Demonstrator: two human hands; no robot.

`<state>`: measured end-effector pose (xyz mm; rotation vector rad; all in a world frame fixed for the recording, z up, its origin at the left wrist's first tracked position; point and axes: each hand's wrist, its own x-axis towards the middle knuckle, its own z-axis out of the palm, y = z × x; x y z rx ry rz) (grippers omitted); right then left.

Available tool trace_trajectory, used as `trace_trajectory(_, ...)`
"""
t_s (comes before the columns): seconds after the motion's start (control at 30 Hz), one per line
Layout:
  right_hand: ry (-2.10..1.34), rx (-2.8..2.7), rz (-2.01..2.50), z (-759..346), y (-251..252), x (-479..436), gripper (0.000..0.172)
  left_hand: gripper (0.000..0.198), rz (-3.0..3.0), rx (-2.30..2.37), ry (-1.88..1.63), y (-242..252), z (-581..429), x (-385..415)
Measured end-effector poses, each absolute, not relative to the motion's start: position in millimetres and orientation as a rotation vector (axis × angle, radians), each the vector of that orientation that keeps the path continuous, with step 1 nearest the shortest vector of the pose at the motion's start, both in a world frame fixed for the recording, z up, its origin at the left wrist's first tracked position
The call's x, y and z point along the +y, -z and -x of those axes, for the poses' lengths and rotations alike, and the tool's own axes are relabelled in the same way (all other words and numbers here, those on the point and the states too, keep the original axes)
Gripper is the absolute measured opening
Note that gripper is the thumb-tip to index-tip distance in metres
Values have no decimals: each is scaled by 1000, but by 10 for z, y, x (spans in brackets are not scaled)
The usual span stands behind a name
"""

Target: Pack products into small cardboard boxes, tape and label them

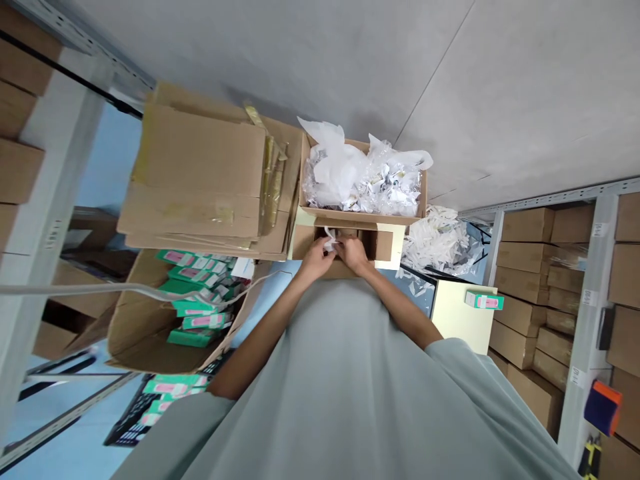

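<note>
My left hand (318,259) and my right hand (352,253) are close together over a small open cardboard box (385,245). Their fingers pinch a thin white scrap (329,235), which looks like paper or film. The box stands with its flaps folded out on a pale yellow board (397,256), in front of my body. Inside, the box is dark, and my hands partly cover its opening. Right behind it is a larger carton (360,217) heaped with crumpled white paper and clear plastic.
Flattened cardboard sheets (200,153) lie stacked at left. Below them, a big carton (145,333) holds green-and-pink small boxes. One green box (484,300) sits on a pale surface at right. White scraps (435,240) pile nearby. Shelves of brown cartons (525,287) flank both sides; a white cable (100,288) crosses at left.
</note>
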<state>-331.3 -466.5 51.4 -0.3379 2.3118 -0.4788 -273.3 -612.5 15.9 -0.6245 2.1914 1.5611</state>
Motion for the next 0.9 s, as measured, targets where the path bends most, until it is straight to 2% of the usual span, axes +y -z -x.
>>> trace_trajectory(0.13,274,2160,270,3487,-457,-4969,35,39,442,2493,-1334,-373,2697,-6177)
trace_trajectory(0.27,230,2165,212,3490,-578,-5004,40,37,398,2727,-1511,-873,2898,-6258)
trace_trajectory(0.37,240,2220,222,3394,-849,-4818,48,57,318,2925,-1610,-1254,3373,-6264)
trace_trajectory(0.43,276,2284,253,3328,-1084,-4658,50,79,208,2992,-1552,-1392,3768,-6245)
trace_trajectory(0.47,304,2321,266,3303,-1204,-4583,48,83,174,2990,-1501,-1416,3951,-6238)
trace_trajectory(0.5,346,2361,278,3286,-1319,-4516,46,80,159,2963,-1443,-1413,4106,-6234)
trace_trajectory(0.6,566,2480,321,3273,-1591,-4368,39,50,242,2866,-1330,-1322,4330,-6267)
trace_trajectory(0.67,748,2558,327,3294,-1689,-4308,37,38,346,2842,-1342,-1263,4291,-6326)
trace_trajectory(0.9,1256,2676,364,3479,-1719,-4253,49,31,746,2867,-1730,-1444,3819,-6601)
